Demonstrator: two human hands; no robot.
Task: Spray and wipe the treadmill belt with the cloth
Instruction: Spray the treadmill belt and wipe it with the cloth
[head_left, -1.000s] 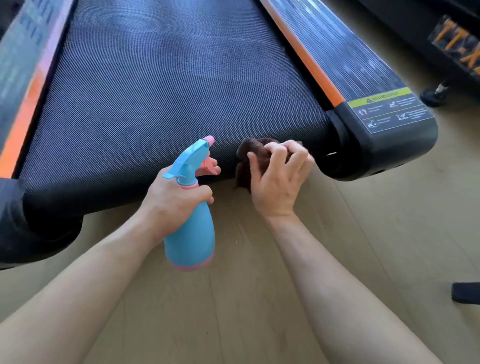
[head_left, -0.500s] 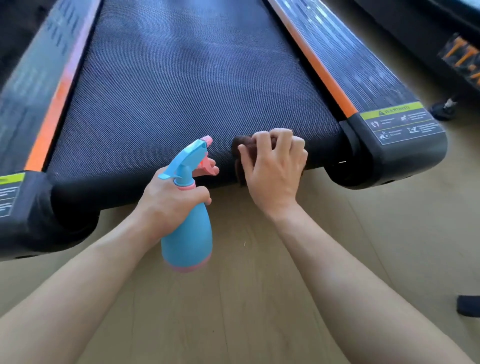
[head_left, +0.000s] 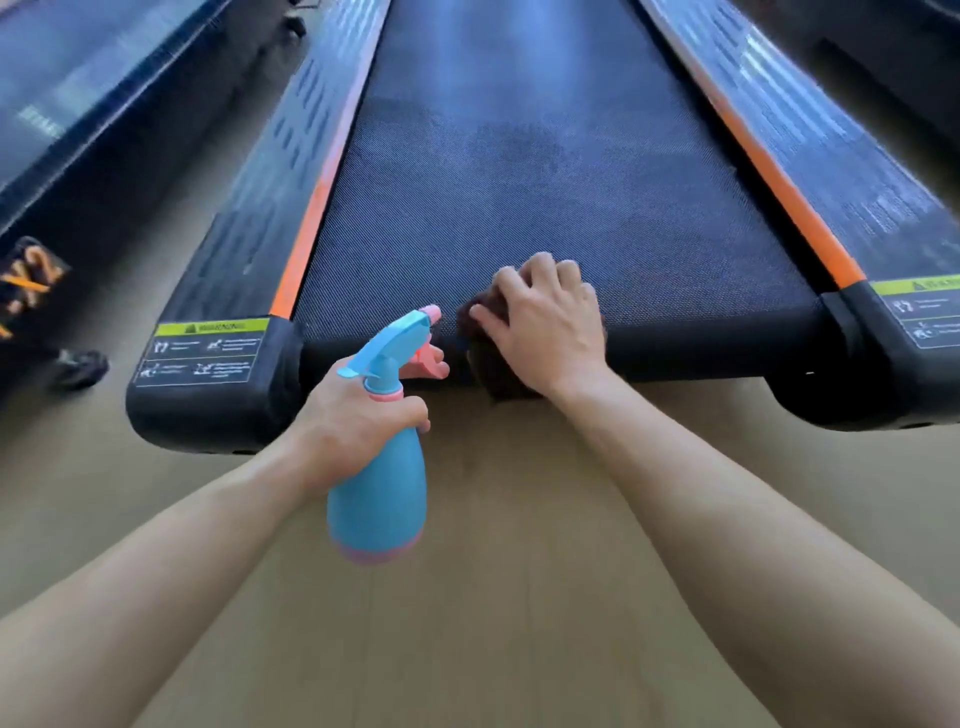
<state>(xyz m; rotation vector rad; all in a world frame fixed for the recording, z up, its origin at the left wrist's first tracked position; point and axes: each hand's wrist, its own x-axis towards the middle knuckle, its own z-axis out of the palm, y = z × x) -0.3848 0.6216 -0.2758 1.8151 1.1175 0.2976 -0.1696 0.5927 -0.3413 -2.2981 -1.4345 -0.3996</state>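
The dark textured treadmill belt (head_left: 519, 171) runs away from me between two side rails with orange stripes. My right hand (head_left: 545, 322) presses a dark brown cloth (head_left: 496, 364) against the belt's rear edge; most of the cloth is hidden under the hand. Just left of it, my left hand (head_left: 353, 421) grips the neck of a blue spray bottle (head_left: 379, 493) with a pink trigger and base. The bottle hangs over the floor, and its nozzle points at the belt's near edge.
Black end caps with yellow warning labels (head_left: 208, 358) (head_left: 919, 312) close both rails. A second treadmill (head_left: 78, 135) stands at the left, with a small foot (head_left: 78, 366) on the wooden floor (head_left: 493, 623). Another dark machine shows at the upper right.
The view has swung up and to the left, so more of the belt and the left rail show. My right hand and the cloth slid left along the belt's rear edge. The bottle stays held.
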